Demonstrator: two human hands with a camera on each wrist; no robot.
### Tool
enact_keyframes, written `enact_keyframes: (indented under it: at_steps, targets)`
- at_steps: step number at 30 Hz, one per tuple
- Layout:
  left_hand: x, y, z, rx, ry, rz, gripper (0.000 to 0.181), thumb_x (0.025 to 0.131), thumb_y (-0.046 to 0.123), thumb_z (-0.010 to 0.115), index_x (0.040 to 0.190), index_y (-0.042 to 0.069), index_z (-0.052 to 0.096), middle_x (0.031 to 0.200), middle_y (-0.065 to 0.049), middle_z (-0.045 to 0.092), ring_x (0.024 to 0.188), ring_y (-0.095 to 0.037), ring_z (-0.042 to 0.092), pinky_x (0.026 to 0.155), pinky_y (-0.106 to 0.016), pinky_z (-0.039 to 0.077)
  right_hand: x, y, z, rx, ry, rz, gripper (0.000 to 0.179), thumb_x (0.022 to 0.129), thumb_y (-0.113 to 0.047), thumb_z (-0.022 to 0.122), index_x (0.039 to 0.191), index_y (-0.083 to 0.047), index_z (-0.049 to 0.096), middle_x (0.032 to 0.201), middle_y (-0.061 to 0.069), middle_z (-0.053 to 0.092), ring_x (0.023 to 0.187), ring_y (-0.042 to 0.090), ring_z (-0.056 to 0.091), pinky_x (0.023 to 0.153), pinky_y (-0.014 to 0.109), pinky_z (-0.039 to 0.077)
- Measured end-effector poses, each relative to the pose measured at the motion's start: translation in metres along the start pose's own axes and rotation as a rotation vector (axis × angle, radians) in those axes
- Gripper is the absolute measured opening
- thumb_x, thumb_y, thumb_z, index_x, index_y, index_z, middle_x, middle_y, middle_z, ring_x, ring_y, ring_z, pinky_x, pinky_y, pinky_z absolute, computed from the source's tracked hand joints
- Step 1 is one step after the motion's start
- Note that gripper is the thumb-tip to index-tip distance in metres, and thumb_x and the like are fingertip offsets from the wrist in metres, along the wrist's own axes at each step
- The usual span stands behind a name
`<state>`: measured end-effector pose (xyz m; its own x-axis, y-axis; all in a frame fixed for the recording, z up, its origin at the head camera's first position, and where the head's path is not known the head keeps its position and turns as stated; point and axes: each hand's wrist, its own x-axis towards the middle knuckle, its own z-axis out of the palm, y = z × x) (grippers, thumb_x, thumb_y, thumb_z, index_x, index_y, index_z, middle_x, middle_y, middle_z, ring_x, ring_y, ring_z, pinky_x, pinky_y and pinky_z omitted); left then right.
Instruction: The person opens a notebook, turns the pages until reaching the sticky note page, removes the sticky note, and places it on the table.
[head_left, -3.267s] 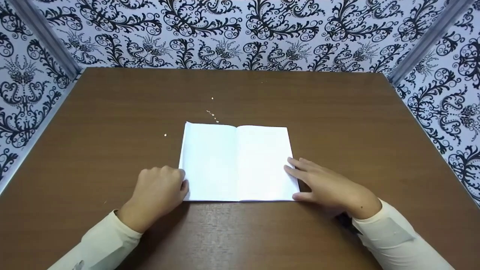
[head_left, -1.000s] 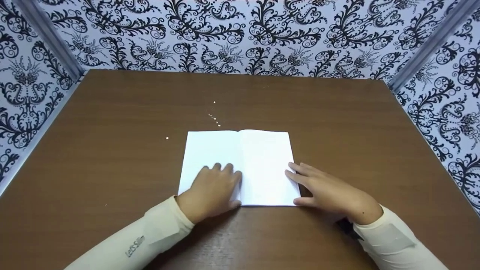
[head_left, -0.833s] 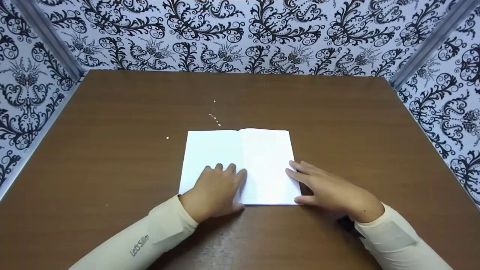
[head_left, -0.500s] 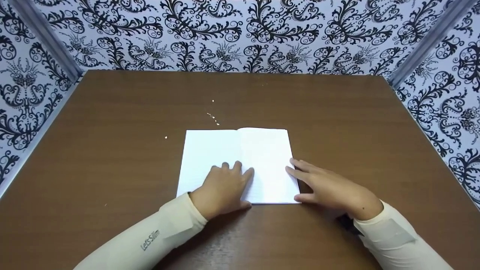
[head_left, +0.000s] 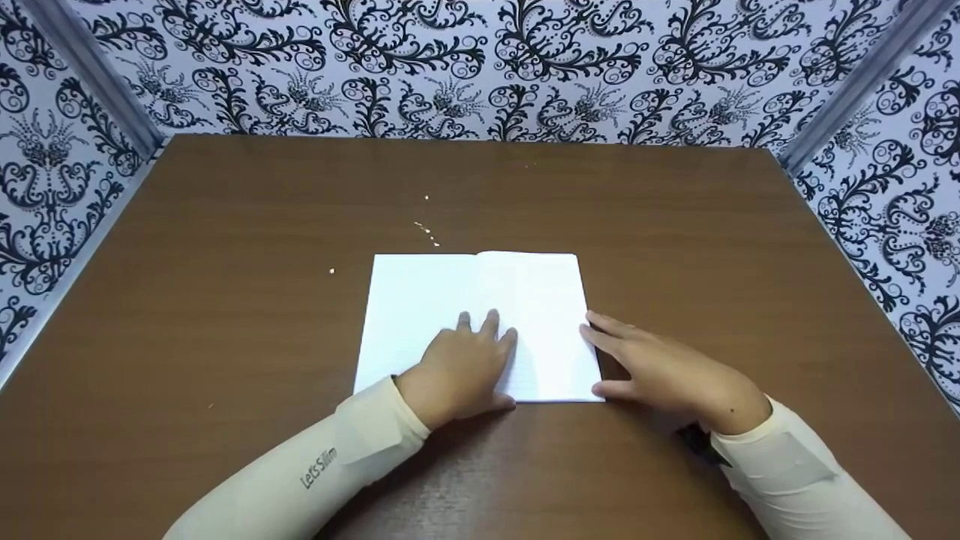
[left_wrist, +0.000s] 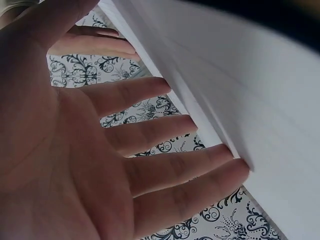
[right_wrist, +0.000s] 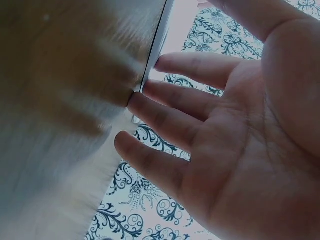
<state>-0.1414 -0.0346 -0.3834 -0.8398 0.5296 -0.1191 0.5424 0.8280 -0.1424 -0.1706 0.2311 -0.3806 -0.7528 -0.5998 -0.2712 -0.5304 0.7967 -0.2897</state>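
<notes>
A notebook (head_left: pixel 420 300) with white pages lies open on the brown table, its fold running down the middle. My left hand (head_left: pixel 469 367) presses on it near the fold with spread fingers, the thumb at the lower edge. In the left wrist view the left fingertips (left_wrist: pixel 240 167) touch the white paper (left_wrist: pixel 270 110). My right hand (head_left: pixel 660 367) lies at the notebook's right edge, fingers extended and fingertips against that edge. The right wrist view shows its straight fingers (right_wrist: pixel 165 120) by the notebook's thin edge (right_wrist: pixel 159 42).
Small white crumbs (head_left: pixel 427 231) are scattered on the table (head_left: pixel 675 225) behind the notebook, and one lies to its left. Black-and-white patterned walls (head_left: pixel 480 67) stand at the back and both sides. A dark object (head_left: pixel 701 444) shows under the right wrist.
From the notebook's left edge, my left hand has moved right onto the pages, then slid across the fold toward the right page. My right hand has stayed at the right edge.
</notes>
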Motion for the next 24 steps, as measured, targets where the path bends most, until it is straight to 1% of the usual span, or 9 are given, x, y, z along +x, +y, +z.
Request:
enact_keyframes:
  at_steps: [2, 7, 13, 19, 24]
  targets:
    - [0.0012, -0.0004, 0.0004, -0.019, 0.002, -0.001, 0.088, 0.082, 0.066, 0.068, 0.147, 0.009, 0.049, 0.150, -0.021, 0.049, 0.127, -0.044, 0.057, 0.083, -0.049, 0.059, 0.0006, 0.0005, -0.0001, 0.006, 0.002, 0.001, 0.075, 0.094, -0.037, 0.068, 0.153, -0.004, 0.036, 0.165, 0.017, 0.024, 0.148, 0.041, 0.030, 0.115, 0.058, 0.031]
    - [0.0030, -0.0008, 0.0010, -0.029, 0.014, 0.007, 0.087, 0.082, 0.065, 0.069, 0.146, 0.008, 0.050, 0.149, -0.021, 0.050, 0.129, -0.041, 0.056, 0.085, -0.049, 0.059, 0.0011, 0.0020, -0.0003, 0.023, 0.002, 0.004, 0.076, 0.095, -0.038, 0.067, 0.154, -0.004, 0.035, 0.165, 0.016, 0.023, 0.149, 0.041, 0.027, 0.117, 0.058, 0.029]
    - [0.0038, -0.0008, 0.0009, -0.044, 0.024, 0.018, 0.087, 0.082, 0.067, 0.068, 0.146, 0.012, 0.049, 0.150, -0.019, 0.049, 0.129, -0.039, 0.057, 0.084, -0.048, 0.059, 0.0006, 0.0036, -0.0005, 0.040, -0.012, 0.016, 0.080, 0.095, -0.040, 0.065, 0.156, -0.003, 0.029, 0.165, 0.016, 0.022, 0.150, 0.040, 0.027, 0.118, 0.058, 0.027]
    - [0.0032, -0.0034, 0.0013, -0.033, 0.040, 0.037, 0.085, 0.082, 0.069, 0.066, 0.144, 0.014, 0.051, 0.149, -0.017, 0.050, 0.128, -0.038, 0.059, 0.082, -0.049, 0.059, -0.0002, 0.0048, -0.0015, 0.034, -0.010, -0.009, 0.080, 0.096, -0.039, 0.064, 0.155, 0.001, 0.027, 0.165, 0.019, 0.022, 0.148, 0.043, 0.029, 0.116, 0.059, 0.029]
    - [0.0004, -0.0070, -0.0011, -0.068, 0.028, 0.053, 0.081, 0.084, 0.067, 0.065, 0.144, 0.013, 0.051, 0.149, -0.017, 0.051, 0.128, -0.038, 0.058, 0.083, -0.050, 0.059, 0.0010, 0.0046, -0.0015, 0.032, -0.017, -0.006, 0.079, 0.097, -0.039, 0.064, 0.156, 0.000, 0.027, 0.166, 0.017, 0.021, 0.149, 0.040, 0.029, 0.117, 0.057, 0.029]
